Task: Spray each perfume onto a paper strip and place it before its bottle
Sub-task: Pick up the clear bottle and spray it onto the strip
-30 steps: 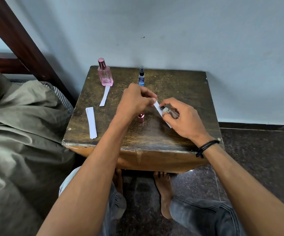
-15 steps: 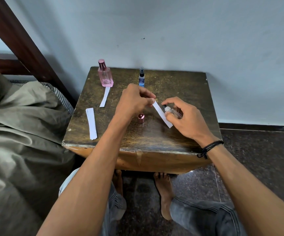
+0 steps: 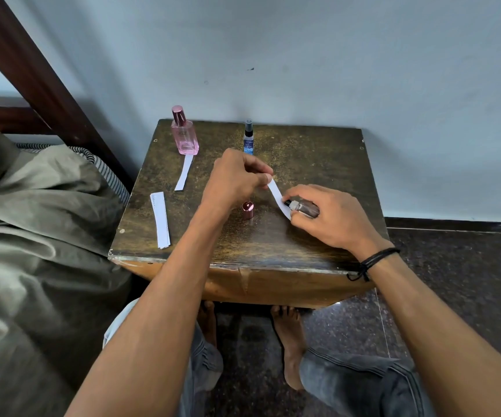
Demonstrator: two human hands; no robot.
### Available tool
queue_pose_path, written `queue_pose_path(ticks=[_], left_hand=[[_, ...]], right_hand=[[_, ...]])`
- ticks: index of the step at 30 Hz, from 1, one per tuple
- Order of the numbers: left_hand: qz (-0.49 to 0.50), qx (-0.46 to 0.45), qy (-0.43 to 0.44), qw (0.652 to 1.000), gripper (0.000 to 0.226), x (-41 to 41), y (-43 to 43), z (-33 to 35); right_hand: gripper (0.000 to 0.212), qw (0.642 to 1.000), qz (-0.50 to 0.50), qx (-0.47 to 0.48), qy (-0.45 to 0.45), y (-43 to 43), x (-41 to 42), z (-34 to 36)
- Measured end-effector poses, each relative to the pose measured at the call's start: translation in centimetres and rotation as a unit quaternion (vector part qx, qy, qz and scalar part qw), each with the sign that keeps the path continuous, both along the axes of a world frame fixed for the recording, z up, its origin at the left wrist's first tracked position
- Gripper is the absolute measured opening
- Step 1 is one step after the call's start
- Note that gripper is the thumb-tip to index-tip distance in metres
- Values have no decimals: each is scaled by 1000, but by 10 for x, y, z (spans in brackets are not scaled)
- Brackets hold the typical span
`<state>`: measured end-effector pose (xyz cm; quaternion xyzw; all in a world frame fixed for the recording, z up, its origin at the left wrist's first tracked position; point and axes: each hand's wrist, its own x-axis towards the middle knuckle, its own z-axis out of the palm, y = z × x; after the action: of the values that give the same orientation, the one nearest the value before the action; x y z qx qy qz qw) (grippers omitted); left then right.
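Paper strip [image 3: 277, 194] is floppy and featherlight, so your left hand [image 3: 237, 179] pinching its far end works; right hand [image 3: 330, 216] grips the small slippery bottle [image 3: 303, 208] mid-table [image 3: 318, 152], nozzle against paper.

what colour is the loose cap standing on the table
Shiny metallic pink; the cap shows best in the head view, near the left hand.

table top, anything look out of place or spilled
No spill shows. The one stray thing is a pink cap standing alone mid-table, off its bottle, between the left hand and right hand.
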<state>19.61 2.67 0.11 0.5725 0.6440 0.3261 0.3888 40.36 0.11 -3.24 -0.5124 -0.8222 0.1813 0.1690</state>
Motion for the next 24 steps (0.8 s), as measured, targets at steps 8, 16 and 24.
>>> queue_pose_path(ticks=[8, 16, 24], left_hand=[[5, -2, -15, 1000, 9, -2, 0, 1], [2, -5, 0, 1000, 9, 2, 0, 1], [-3, -6, 4, 1000, 10, 1, -2, 1]], right_hand=[[29, 999, -40, -16, 28, 2, 15, 10], [28, 1000, -5, -5, 15, 0, 2, 4], [29, 1000, 1, -6, 8, 2, -2, -4]])
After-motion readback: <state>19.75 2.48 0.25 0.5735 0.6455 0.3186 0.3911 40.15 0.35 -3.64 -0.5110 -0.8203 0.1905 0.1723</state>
